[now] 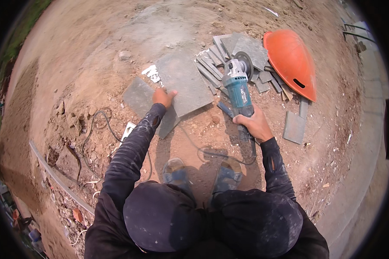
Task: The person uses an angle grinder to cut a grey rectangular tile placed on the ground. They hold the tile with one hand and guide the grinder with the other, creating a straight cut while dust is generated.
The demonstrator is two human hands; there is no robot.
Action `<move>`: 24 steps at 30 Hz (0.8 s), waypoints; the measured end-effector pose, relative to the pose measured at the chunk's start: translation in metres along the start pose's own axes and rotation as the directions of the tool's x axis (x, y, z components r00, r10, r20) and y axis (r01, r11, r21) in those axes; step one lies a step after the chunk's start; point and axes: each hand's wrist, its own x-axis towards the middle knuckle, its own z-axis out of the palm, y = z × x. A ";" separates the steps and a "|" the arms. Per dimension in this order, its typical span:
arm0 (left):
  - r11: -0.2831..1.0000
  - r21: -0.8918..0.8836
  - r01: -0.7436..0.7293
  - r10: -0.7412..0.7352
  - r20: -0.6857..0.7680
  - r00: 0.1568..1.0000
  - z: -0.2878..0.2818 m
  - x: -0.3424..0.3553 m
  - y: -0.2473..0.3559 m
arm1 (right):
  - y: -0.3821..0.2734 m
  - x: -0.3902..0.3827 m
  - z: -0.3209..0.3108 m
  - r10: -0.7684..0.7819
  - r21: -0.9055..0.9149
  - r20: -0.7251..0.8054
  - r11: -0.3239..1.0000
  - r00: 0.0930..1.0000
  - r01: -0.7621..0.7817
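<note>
My left hand (163, 98) grips the near-left part of a large square grey tile (186, 82), thumb on its face. Another grey piece (135, 97) lies beneath and left of it. My right hand (253, 123) is closed around the black rear handle of a teal angle grinder (237, 90), whose disc (245, 64) points away from me, above a heap of cut grey tile offcuts (250, 52). A dark cord runs from the grinder's rear end across the dirt.
An orange hard hat (289, 62) rests at the right, near a small grey tile (294, 128). A white power strip (127, 130) and looped cables lie left. My sandalled feet (177, 175) stand below. Dirt (82, 52) surrounds everything; a concrete edge (367, 108) runs along the right.
</note>
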 end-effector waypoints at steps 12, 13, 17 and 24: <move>0.997 0.020 0.071 -0.070 -0.066 0.995 0.001 -0.008 0.017 | 0.000 0.009 0.001 0.021 0.092 0.051 0.995 0.998 -0.026; 0.998 0.030 0.061 -0.058 -0.074 0.996 -0.002 -0.010 0.018 | -0.001 0.014 0.002 0.025 0.098 0.067 0.995 0.997 -0.032; 1.000 0.012 0.024 -0.023 -0.094 0.995 -0.003 -0.017 0.022 | -0.019 0.021 0.011 -0.010 0.118 0.060 0.993 0.998 0.003; 0.999 0.051 0.009 -0.009 0.002 1.000 -0.006 -0.010 0.017 | 0.006 0.072 0.044 -0.043 0.003 0.127 0.999 0.991 0.043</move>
